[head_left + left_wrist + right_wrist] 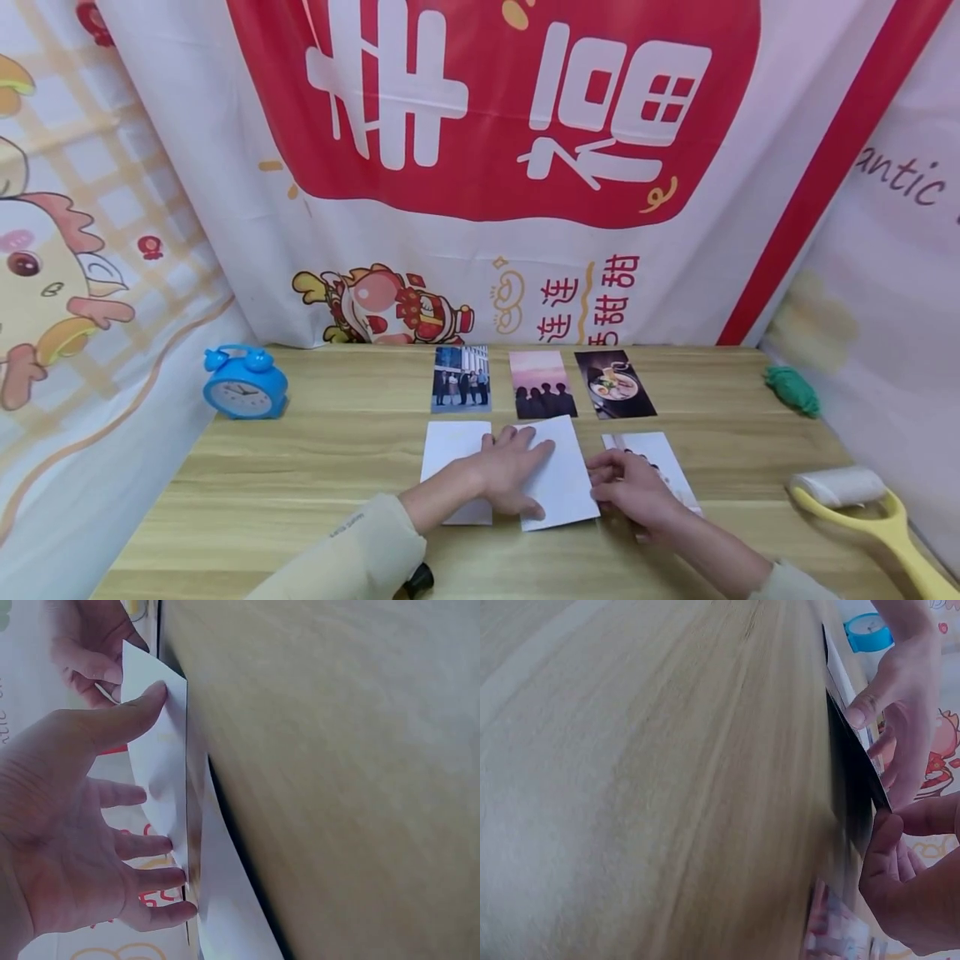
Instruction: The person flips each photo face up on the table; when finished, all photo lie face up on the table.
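My left hand (513, 471) has its fingers spread over the white back of a photo (562, 492), seen from the palm side in the left wrist view. My right hand (633, 492) pinches that photo's right edge between thumb and fingers; in the right wrist view the photo's dark underside (855, 765) shows, tilted up off the table. Another white-backed photo (450, 442) lies to the left, partly under the left forearm. Beside the right hand, and partly covered by it, lies a face-up photo (663, 454) with a pale picture.
Behind the hands lie photos of a group by buildings (461, 381), silhouettes under a pink sky (543, 386) and a noodle bowl (615, 385). A blue alarm clock (246, 383) stands left; a green bundle (792, 390) and yellow-handled lint roller (840, 487) lie right. A black object (420, 579) shows near the left sleeve.
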Available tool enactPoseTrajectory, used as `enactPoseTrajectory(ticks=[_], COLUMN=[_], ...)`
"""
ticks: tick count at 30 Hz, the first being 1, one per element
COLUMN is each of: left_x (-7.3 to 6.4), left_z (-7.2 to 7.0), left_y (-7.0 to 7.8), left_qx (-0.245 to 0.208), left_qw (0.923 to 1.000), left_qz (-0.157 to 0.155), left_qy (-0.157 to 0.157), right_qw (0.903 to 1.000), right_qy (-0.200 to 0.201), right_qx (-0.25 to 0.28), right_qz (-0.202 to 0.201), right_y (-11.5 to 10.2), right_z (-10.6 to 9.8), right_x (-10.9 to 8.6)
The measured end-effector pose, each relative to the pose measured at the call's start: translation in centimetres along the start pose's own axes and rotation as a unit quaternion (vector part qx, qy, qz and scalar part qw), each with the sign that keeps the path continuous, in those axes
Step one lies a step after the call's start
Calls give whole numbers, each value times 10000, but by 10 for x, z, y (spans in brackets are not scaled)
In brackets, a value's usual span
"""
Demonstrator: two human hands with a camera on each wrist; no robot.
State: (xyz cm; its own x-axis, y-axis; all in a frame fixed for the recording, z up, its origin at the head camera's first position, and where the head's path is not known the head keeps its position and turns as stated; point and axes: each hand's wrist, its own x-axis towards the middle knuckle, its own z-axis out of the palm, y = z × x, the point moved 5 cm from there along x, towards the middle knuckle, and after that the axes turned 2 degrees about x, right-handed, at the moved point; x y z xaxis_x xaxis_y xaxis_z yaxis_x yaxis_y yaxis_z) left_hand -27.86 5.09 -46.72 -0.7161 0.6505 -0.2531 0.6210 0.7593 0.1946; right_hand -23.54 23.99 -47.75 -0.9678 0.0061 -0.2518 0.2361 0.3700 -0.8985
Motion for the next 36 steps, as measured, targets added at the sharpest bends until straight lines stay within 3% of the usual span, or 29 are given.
enactPoseTrajectory(ticks=[6,8,10,13,19,20,22,26,30,33,36], left_x=[6,8,11,14,16,16,16,17,19,19,20], left_z=[-12,-18,-23,-30,-32,-31,-29,-25,-21,-18,-17], left_y=[6,8,10,10,6,6,6,5,3,-1,-3], left_qx=[-805,-1313,-1955,-3041,-4957,-5180,-5504,-5971,-6304,-6378,-6510], left_qw=[9953,9883,9757,9426,8446,8306,8099,7778,7521,7438,7293], left_qz=[-51,-58,-149,-458,-1319,-1389,-1430,-1425,-1388,-1490,-1563], left_qy=[543,775,983,1298,1535,1500,1436,1347,1333,1335,1409], right_qw=[9957,9931,9909,9869,9756,9743,9744,9766,9738,9679,9645], right_qy=[460,511,518,472,316,296,231,29,-214,-362,-443], right_qx=[-764,-987,-1150,-1375,-1839,-1886,-1875,-1736,-1642,-1659,-1692], right_qz=[-260,-387,-465,-699,-1154,-1191,-1215,-1266,-1559,-1853,-1977], right_y=[-22,-32,-42,-57,-75,-76,-79,-84,-86,-87,-85], right_z=[-22,-29,-34,-37,-27,-25,-20,-12,-4,1,6], right_x=[-4,-7,-10,-15,-23,-24,-27,-31,-35,-37,-37])
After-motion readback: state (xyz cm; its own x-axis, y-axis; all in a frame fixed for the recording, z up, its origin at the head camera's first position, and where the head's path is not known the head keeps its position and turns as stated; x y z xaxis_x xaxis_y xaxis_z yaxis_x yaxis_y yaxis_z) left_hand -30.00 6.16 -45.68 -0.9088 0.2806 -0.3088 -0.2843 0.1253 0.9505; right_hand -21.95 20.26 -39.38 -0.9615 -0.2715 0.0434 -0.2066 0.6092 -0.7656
